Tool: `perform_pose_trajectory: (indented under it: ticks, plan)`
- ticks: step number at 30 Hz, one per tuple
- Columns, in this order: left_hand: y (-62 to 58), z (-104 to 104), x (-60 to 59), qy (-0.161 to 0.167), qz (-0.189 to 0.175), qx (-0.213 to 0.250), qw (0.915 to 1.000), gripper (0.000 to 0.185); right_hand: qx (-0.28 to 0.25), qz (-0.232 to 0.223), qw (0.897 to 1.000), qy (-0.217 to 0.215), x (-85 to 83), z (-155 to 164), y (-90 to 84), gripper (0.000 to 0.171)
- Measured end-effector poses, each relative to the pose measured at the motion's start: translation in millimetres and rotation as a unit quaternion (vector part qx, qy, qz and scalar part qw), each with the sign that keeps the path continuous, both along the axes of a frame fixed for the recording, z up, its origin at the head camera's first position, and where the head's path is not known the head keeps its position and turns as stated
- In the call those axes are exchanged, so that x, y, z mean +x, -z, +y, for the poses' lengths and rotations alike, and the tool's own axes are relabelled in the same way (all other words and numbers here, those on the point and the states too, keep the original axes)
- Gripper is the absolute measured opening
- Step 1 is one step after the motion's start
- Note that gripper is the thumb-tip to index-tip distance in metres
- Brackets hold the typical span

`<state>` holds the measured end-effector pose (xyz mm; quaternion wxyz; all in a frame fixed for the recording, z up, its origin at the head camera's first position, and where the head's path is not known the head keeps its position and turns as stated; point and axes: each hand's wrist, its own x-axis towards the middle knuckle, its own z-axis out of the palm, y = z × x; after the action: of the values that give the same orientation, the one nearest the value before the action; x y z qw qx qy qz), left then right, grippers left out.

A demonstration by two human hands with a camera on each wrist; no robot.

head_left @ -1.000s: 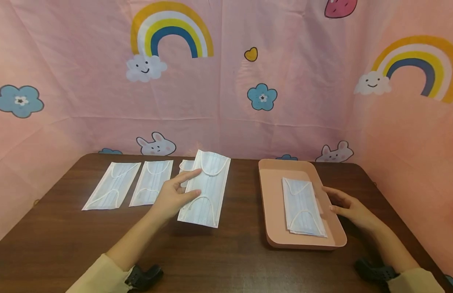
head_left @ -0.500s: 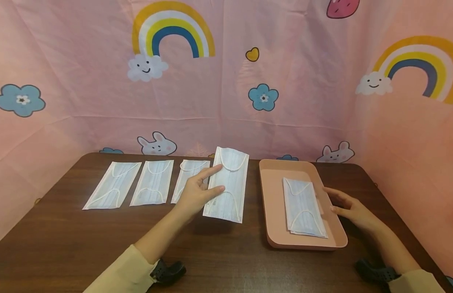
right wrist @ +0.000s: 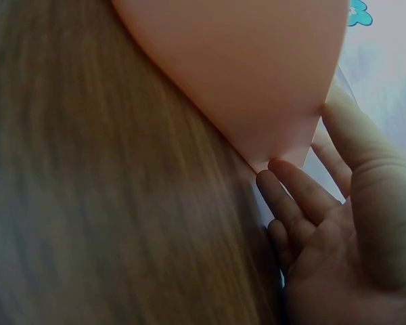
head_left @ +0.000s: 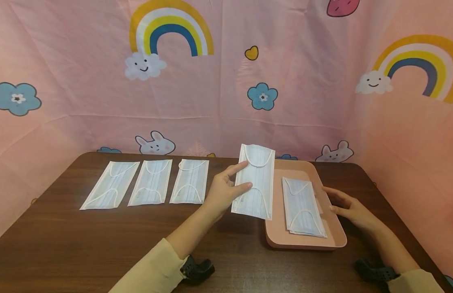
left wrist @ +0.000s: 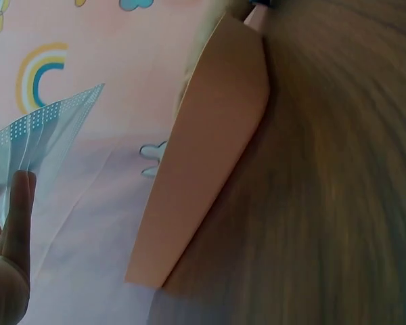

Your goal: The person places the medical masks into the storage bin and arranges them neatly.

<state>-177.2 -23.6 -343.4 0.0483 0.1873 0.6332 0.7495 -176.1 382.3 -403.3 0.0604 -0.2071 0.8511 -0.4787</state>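
Note:
My left hand (head_left: 223, 191) pinches a pale blue pleated face mask (head_left: 255, 181) by its left edge. The mask stands tilted up above the table and overlaps the left rim of the pink tray (head_left: 285, 241) in the head view. In the left wrist view the mask (left wrist: 44, 139) shows at the left, beside the fingers. Inside the tray lies a small stack of face masks (head_left: 303, 207). My right hand (head_left: 352, 209) touches the tray's right outer wall with its fingertips and thumb. The right wrist view shows these loosely bent fingers (right wrist: 304, 193) against the tray wall (right wrist: 243, 74).
Three more face masks lie in a row on the left of the dark wooden table: a left one (head_left: 111, 185), a middle one (head_left: 150, 182) and a right one (head_left: 190, 181). A pink patterned cloth (head_left: 226, 101) hangs behind the table and along its sides.
My left hand has carried the face mask rightward from above the row to the tray's left side, uncovering the row's right mask. The right hand stays at the tray.

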Motion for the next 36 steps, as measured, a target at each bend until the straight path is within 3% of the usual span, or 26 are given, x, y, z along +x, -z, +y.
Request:
perform_pose_trajectory:
  ticks: [5, 13, 23, 29, 36]
  plan:
    - [5.8, 24, 0.2, 0.02, -0.018, 0.016, 0.9995, 0.056, 0.006, 0.001, 1.0, 0.006, 1.2, -1, -1.3, 0.053]
    - [9.2, 57, 0.9, 0.013, -0.05, 0.03, 0.9982, 0.054, 0.008, 0.002, 1.0, 0.006, 2.8, -3, -3.9, 0.053]
    - [18.6, 92, -1.1, -0.027, -0.034, -0.007, 0.999, 0.053, 0.009, 0.0, 1.0, 0.008, 3.6, -3, -2.2, 0.053]
    - [22.2, 108, -4.4, -0.066, 0.004, -0.065, 0.9957, 0.054, 0.01, 0.003, 1.0, 0.006, 2.5, -3, -2.6, 0.054]
    - [24.6, 119, -5.1, -0.049, -0.012, -0.111, 0.9925, 0.056, 0.011, 0.006, 1.0, 0.006, 3.5, -4, -3.5, 0.053]
